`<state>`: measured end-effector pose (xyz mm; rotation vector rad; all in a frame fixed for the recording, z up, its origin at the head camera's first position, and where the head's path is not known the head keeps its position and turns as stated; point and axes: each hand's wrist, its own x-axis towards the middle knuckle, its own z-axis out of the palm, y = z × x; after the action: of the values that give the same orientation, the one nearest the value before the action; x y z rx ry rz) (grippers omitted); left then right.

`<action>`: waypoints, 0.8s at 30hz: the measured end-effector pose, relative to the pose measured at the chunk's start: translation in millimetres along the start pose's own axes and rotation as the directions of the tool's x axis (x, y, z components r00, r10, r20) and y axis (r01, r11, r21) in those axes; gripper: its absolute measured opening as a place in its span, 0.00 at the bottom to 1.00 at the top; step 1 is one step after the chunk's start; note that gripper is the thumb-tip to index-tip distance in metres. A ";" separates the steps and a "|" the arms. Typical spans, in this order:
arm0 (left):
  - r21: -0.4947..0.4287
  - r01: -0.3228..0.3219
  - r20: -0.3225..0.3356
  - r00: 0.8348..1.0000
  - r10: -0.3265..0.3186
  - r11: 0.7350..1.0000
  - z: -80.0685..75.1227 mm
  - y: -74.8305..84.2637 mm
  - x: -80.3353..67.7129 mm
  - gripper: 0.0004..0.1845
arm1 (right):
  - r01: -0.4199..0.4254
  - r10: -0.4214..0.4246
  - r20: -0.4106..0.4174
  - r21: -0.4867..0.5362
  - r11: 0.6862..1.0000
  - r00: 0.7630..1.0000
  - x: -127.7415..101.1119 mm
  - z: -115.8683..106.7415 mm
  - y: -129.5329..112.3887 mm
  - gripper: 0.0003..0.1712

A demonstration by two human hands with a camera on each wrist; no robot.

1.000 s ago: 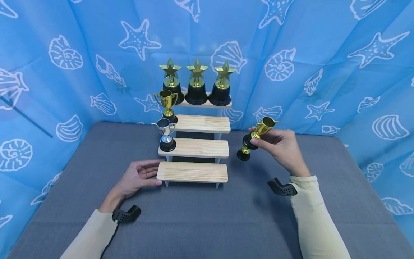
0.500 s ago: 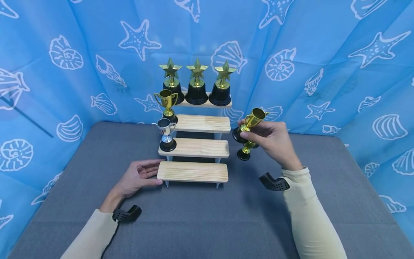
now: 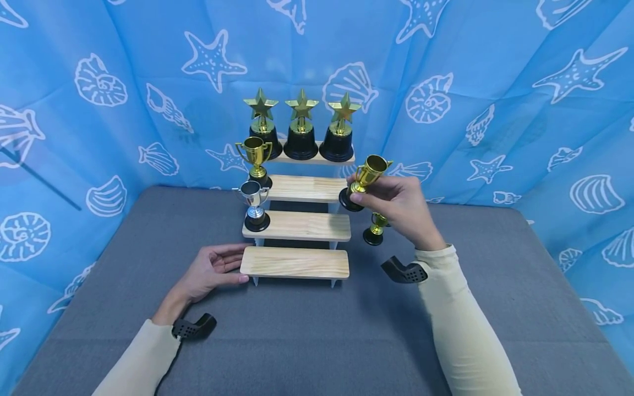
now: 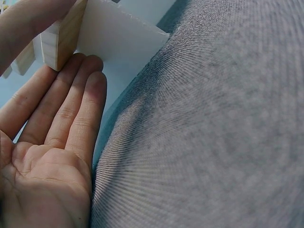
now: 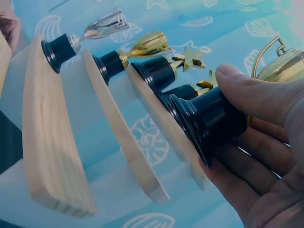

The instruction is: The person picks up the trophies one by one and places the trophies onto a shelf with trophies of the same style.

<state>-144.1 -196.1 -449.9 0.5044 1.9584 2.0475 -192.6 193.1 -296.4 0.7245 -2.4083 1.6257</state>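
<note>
My right hand (image 3: 403,206) grips a gold trophy cup (image 3: 369,173) by its black base, thumb on the near side, and holds it tilted just off the right end of the second-highest shelf (image 3: 312,188). In the right wrist view, the black base (image 5: 213,118) faces the shelves. My left hand (image 3: 210,272) lies at the left end of the lowest wooden shelf (image 3: 297,263), thumb toward the front. Its fingers look nearly straight in the left wrist view, fingertips at the plank's end (image 4: 61,42).
Three star trophies (image 3: 301,129) stand on the top shelf. Another gold cup (image 3: 255,157) and a silver cup (image 3: 254,206) occupy the left ends of the two middle shelves. A smaller gold trophy (image 3: 373,234) stands on the grey table (image 3: 317,341), partly behind the right hand. A blue curtain (image 3: 163,66) hangs behind.
My right hand has carried the gold trophy cup left and farther back, toward the shelves, past the smaller trophy on the table. The left hand has stayed at the lowest shelf.
</note>
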 end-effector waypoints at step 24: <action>0.010 -0.008 -0.003 1.000 0.008 1.000 -0.8 0.3 -0.2 0.39 | 0.029 -0.037 0.088 0.081 0.996 0.995 41.5 41.3 -5.3 0.17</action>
<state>-144.2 -196.9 -449.7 0.5125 1.9728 2.0456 -220.5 141.5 -292.9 0.8637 -2.3893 1.7207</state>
